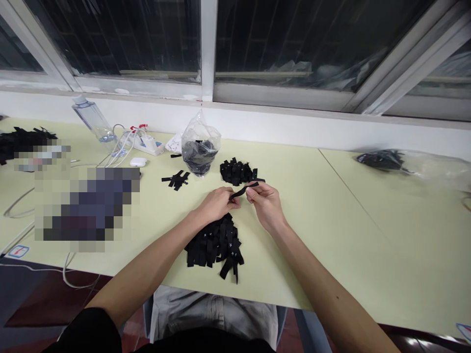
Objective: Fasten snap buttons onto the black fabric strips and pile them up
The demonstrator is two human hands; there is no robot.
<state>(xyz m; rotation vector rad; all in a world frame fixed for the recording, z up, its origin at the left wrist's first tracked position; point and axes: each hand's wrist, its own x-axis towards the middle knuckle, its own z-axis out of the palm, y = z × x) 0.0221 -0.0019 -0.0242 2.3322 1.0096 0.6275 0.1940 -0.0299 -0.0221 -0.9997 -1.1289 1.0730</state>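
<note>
A short black fabric strip (242, 191) stretches between my two hands above the table. My left hand (219, 202) pinches its left end, and my right hand (265, 200) grips the other end between thumb and fingers. Just below, partly covered by my left forearm, lies a large pile of black strips (215, 242), some with small white marks. Beyond my hands sits a smaller heap of black strips (235, 171). A few loose strips (177, 180) lie to its left, near a clear plastic bag (200, 147) with black pieces inside.
Left on the pale table (331, 235) are a tilted clear bottle (93, 117), a power strip (147, 143) with cables, a white earphone case (138, 162) and a blurred-out dark object (91, 206). More black strips (22, 139) lie far left. Another plastic bag (415, 164) rests at the right.
</note>
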